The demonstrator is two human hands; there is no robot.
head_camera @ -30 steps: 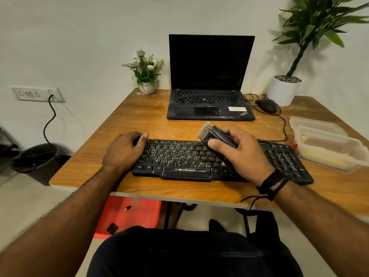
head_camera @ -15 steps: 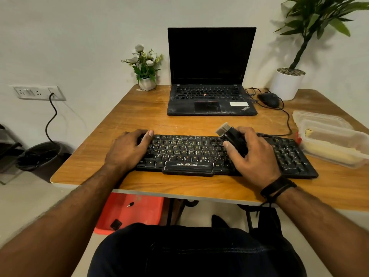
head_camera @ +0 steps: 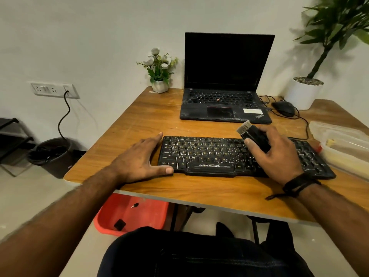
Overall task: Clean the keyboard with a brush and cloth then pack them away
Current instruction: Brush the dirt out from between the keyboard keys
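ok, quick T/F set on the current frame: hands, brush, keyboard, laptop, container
1. The right hand grips the brush. True.
2. The brush bristles are pressed into the keys of the keyboard. False: the bristle end points up and away, above the keyboard's far edge.
3. The left hand lies at the keyboard's left end, fingers straight. True.
4. The laptop is closed. False: its lid is open, screen dark.
5. The plastic container sits left of the keyboard. False: it sits to the right.
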